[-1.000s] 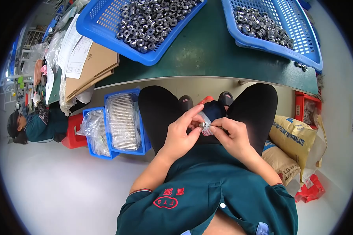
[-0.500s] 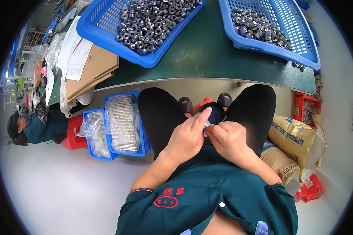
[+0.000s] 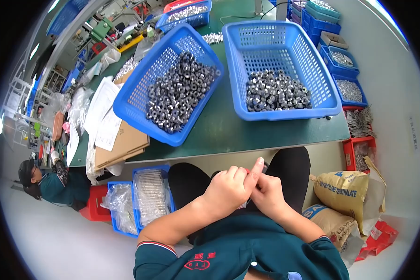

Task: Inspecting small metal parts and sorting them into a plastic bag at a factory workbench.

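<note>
My left hand (image 3: 229, 187) and my right hand (image 3: 269, 192) meet above my lap, just below the table's front edge. The left one is curled, with one finger stretched out toward the right hand. My right fingers are bent and pressed together against the left hand. Whatever they hold is small and almost wholly hidden; only a shiny sliver shows below the left hand. Ahead on the green table (image 3: 219, 135) stand a left blue basket (image 3: 122, 100) and a right blue basket (image 3: 284, 115), with small metal rings (image 3: 179, 93) heaped in the left one and similar metal pieces (image 3: 275, 93) in the right.
Cardboard sheets (image 3: 121, 145) and papers (image 3: 100, 114) lie at the table's left. Blue crates (image 3: 152, 196) of wrapped metal parts stand on the floor to the left, near a seated co-worker (image 3: 60, 184). Sacks (image 3: 343, 191) and red bins (image 3: 358, 151) stand at the right.
The view has tilted up, so more of the table and both baskets show. My hands have moved closer together, and the small thing between them is now more hidden.
</note>
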### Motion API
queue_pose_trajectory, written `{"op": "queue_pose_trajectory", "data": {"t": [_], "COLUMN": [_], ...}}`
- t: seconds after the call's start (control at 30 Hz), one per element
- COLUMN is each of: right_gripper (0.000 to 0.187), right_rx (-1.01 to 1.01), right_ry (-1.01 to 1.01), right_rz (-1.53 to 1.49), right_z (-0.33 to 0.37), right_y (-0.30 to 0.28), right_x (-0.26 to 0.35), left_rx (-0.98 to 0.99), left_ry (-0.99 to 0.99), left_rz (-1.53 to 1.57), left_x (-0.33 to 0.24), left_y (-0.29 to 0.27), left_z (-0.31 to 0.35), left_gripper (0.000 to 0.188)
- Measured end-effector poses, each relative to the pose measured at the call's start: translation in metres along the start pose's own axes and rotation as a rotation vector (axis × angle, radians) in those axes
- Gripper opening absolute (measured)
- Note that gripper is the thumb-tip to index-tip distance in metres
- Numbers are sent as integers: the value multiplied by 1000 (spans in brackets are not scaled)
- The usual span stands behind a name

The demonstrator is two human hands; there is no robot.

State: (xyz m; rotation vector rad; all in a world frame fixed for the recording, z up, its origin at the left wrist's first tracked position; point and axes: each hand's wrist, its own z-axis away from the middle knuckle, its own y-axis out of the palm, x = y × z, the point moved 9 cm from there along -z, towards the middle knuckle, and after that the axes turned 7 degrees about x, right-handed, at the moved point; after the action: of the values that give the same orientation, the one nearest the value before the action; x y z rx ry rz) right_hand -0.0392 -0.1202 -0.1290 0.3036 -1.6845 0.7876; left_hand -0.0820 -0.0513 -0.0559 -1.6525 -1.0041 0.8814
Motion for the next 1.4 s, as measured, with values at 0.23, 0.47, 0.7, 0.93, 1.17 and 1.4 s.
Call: {"op": "queue_pose_trajectory", "data": {"t": [0.23,0.47,0.7,0.93,1.17,1.4], "right_gripper": [10,10,12,8,8,9], "right_rx": [-243,-233,-234,-250,-167,-107], "right_ry": [47,-172,-119,-140,-78,-78], "right_rz": [-470,561,566,530,452,508], "right_z": [8,11,25,21,-4,-7], "right_y": [-56,-30,-35,-46,-28,-20], "right_x": [-36,-90,-120,-125,-126,-124], "left_rx": [-332,111,-293,-20,-56,-14], "left_ry": [151,-46,89,-1120,-1983,-1994], "left_rz": [140,106,138,714,1109,1176], "left_x": [27,132,82,87,13,-19], "left_y": [-107,32,-46,10,138,199], "left_z": [-91,-210,-145,211,537,615], "left_gripper": [30,17,26,12,24,26]}}
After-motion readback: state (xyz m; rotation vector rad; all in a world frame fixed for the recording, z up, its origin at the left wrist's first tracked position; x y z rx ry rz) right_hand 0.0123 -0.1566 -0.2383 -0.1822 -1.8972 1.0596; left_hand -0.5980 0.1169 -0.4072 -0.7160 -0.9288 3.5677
